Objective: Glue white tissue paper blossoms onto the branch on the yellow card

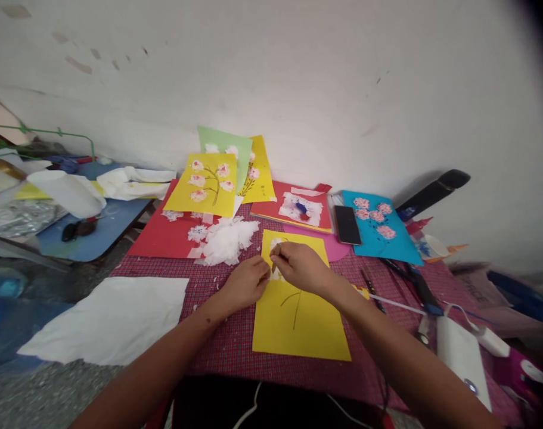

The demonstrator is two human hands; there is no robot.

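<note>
A yellow sheet of paper (275,325) with a drawn brown branch lies in front of me on the checked tablecloth. Over its upper left part is my right hand (300,265), its fingers pinched around something small and brownish that I cannot make out. My left hand (248,280) rests at the sheet's left edge, fingers closed and their tips near the right hand's. What lies between them is hidden. White tufts show on the sheet beside the fingers. A pile of torn white tissue (229,240) sits just beyond my left hand.
Finished flower pictures, one yellow (204,185) and one blue (381,229), stand against the wall. A black phone (347,225) lies by the blue one. White tissue sheets (114,319) overhang the left edge. A white power strip (461,357) and pens are at right.
</note>
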